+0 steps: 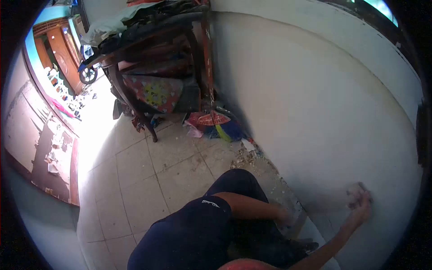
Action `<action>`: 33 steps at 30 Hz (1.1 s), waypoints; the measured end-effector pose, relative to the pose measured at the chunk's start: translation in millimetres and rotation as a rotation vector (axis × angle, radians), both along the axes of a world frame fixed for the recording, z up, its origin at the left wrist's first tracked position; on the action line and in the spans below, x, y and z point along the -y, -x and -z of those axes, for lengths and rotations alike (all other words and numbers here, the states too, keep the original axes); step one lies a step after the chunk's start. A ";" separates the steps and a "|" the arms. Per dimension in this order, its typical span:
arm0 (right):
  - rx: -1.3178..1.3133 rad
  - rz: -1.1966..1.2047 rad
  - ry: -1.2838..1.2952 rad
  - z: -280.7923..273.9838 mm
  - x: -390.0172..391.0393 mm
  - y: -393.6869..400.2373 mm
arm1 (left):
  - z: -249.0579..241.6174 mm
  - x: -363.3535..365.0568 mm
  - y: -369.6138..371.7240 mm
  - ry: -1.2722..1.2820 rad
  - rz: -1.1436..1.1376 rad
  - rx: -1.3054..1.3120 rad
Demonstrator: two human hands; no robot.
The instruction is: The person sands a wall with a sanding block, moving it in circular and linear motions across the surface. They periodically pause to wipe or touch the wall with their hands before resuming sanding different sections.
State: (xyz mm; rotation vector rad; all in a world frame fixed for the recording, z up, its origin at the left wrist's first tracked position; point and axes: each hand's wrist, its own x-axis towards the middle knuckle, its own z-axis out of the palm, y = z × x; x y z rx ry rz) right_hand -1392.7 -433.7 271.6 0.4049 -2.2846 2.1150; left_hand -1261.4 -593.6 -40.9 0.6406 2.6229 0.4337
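I crouch on a tiled floor (pixel 135 180) beside a white wall (pixel 315 112). My right hand (pixel 361 203) reaches out low and presses flat against the wall, with a small pale pad or cloth (pixel 355 191) under its fingers. My left hand (pixel 284 219) is down at the foot of the wall, near my knee in dark shorts (pixel 238 182). It is blurred and partly in shadow, so its grip is unclear. Pale dust marks the wall around the right hand.
Rubble and flakes (pixel 246 157) lie along the wall's base. A dark wooden table (pixel 148 54) piled with bedding stands in the corner, with colourful bags (pixel 213 122) below it. At left are a leaning flaking board (pixel 51 148), a wooden door (pixel 60 49) and a scooter wheel (pixel 88 74).
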 end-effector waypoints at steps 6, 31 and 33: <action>-0.160 0.327 0.169 -52.5 4.0 -38.5 | -108.7 12.2 -32.7 0.039 -0.106 0.193; -0.236 0.300 0.489 -22.2 -22.1 -39.5 | -232.2 -19.4 -33.7 0.231 0.114 0.067; -0.070 0.141 0.572 -12.8 -20.5 -42.1 | -140.0 -15.3 -17.9 0.168 0.226 0.048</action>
